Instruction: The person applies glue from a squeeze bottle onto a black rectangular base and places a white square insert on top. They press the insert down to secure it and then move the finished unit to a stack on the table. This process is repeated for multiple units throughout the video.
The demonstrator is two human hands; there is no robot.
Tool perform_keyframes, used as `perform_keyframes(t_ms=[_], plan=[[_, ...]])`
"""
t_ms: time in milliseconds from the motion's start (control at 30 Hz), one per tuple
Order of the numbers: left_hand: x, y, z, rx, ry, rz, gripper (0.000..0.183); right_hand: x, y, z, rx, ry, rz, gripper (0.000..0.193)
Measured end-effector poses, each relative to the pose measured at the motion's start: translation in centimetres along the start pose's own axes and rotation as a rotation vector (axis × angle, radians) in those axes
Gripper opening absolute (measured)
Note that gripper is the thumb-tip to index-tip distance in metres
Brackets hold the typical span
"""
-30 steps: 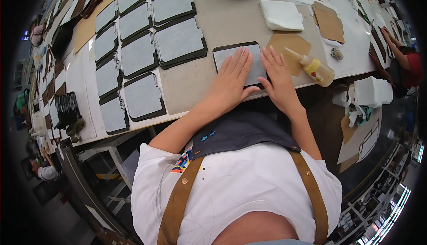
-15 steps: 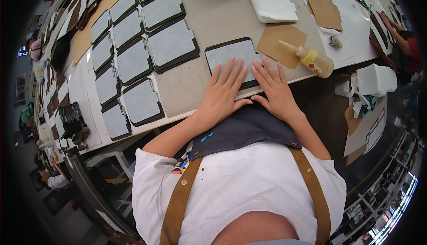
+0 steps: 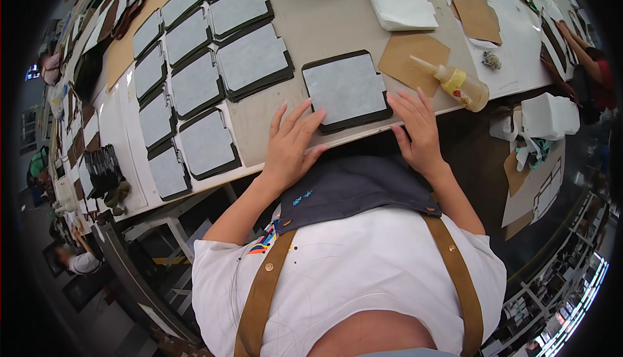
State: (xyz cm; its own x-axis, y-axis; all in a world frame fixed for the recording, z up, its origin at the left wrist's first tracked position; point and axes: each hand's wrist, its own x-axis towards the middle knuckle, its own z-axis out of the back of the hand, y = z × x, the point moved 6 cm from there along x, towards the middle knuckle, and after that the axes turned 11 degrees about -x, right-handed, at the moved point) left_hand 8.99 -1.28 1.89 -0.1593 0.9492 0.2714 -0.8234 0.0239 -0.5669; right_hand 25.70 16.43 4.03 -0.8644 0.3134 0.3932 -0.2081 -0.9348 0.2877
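Note:
A black flat panel faced with a pale grey sheet point(image 3: 345, 90) lies flat at the table's front edge, with its black border showing all round. My left hand point(image 3: 290, 140) is open beside the panel's lower left edge, its fingertips at or very near the border. On the other side, my right hand point(image 3: 417, 130) is open with fingers stretched, the fingertips by the lower right corner. I cannot tell whether either hand presses on the panel. Neither hand holds anything.
Stacks of similar grey-faced panels point(image 3: 250, 59) stand in rows to the left. Right of the panel are a brown card point(image 3: 409, 59), a glue bottle point(image 3: 468, 90) lying on its side and a pile of white sheets point(image 3: 402, 10). Another person's arms point(image 3: 577, 46) work at the far right.
Both hands have slid off the grey sheet and drawn apart, the left toward the left edge, the right toward the right edge. The whole face of the panel now shows.

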Motion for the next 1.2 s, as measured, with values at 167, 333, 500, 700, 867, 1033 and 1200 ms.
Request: perform_keyframes(t_ms=[167,333,500,700,867,1033,1200], plan=[[1.0,-1.1,-1.0,-0.185,0.017,-0.038,0.066,0.6,2.8,-2.6,0.132,0.115,0.141,0.051],[-0.4,-0.2,-0.5,-0.182,-0.014,-0.068,0.063,-0.4,1.5,-1.5,0.256,0.037,0.083,0.036],[-0.6,0.5,0.7,-0.233,-0.182,-0.05,0.053,1.3,0.4,-0.8,0.132,-0.061,0.019,0.022],[0.2,0.5,1.9,-0.266,-0.311,-0.01,0.047,2.5,1.4,-1.4,-0.063,0.022,0.217,0.017],[-0.1,0.8,2.3,-0.249,-0.338,0.012,0.046,2.7,1.6,-1.4,-0.181,0.049,0.349,0.014],[-0.2,1.1,2.5,-0.29,-0.376,0.052,0.04,2.7,2.1,-1.5,-0.263,0.034,0.442,0.012],[-0.3,1.9,2.0,-0.466,-0.437,0.164,0.025,3.1,2.0,-1.7,-0.258,0.044,0.412,0.012]])
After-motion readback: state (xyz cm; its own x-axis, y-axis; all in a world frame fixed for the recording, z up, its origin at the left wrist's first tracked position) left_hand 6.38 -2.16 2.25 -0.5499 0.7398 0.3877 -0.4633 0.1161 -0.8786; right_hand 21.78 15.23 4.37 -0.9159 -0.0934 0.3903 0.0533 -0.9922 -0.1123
